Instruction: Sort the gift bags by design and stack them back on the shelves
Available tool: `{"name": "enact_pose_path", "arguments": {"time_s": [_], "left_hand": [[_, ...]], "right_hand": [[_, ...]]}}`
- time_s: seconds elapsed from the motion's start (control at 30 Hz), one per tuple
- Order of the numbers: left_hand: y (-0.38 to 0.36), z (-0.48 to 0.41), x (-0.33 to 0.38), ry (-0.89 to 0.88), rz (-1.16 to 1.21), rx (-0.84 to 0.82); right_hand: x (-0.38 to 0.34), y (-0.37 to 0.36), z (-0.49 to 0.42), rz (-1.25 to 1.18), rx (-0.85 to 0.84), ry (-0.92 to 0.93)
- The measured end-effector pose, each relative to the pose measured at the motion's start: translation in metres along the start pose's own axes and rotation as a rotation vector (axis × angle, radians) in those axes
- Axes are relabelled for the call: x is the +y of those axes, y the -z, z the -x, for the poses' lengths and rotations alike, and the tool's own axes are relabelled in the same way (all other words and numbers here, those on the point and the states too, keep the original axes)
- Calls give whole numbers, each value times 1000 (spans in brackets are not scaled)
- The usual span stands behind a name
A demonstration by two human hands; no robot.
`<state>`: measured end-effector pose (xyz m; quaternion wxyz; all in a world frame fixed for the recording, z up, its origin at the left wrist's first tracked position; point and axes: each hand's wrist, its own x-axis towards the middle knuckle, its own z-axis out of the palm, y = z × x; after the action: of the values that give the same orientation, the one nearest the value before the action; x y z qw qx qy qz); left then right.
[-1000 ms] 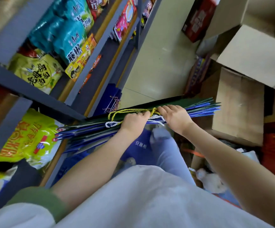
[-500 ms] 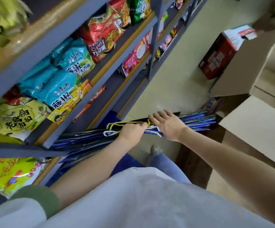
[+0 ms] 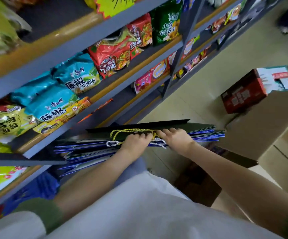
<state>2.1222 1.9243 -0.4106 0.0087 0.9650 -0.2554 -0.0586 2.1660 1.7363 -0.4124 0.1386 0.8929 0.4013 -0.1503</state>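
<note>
Left hand (image 3: 136, 141), right hand (image 3: 177, 138) gripping stacked gift bags (image 3: 88, 149), shelves (image 3: 36, 68) alongside

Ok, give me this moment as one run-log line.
left hand: grips flat stack of dark green and blue paper gift bags | right hand: grips same stack | stack: held level beside grey metal shelves

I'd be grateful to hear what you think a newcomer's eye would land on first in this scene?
Most likely the stack of flat gift bags, dark with blue edges, gripped at centre by the left hand and right hand near a gold rope handle. Next come the bright teal noodle packets and red noodle packets on the grey shelves at left.
</note>
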Motion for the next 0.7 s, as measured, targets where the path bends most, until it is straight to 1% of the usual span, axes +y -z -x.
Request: {"name": "enact_pose_path", "arguments": {"time_s": [0.07, 0.13, 0.2, 0.27, 0.37, 0.47, 0.57, 0.63, 0.7], "left_hand": [[-6, -15, -3, -2, -18, -34], [-2, -28, -5, 52, -82, -100], [10, -37, -7, 98, -92, -122], [8, -48, -6, 109, -95, -217], [16, -59, -1, 130, -141, -226], [19, -79, 11, 182, -82, -275], [18, -102, 25, 198, -2, -274], [17, -114, 41, 234, 29, -176], [7, -126, 54, 267, 73, -135]], "right_hand": [[15, -1, -8, -23, 25, 8], [27, -1, -15, -33, 35, 16], [39, -1, -22, -61, 59, 41], [50, 0, -26, -77, 85, 70], [67, 5, -24, -75, 144, 107], [92, 3, -21, -90, 218, 149], [121, -2, -21, -115, 265, 209], [139, -11, -17, -123, 284, 253], [152, -27, -14, -114, 308, 283]]}}
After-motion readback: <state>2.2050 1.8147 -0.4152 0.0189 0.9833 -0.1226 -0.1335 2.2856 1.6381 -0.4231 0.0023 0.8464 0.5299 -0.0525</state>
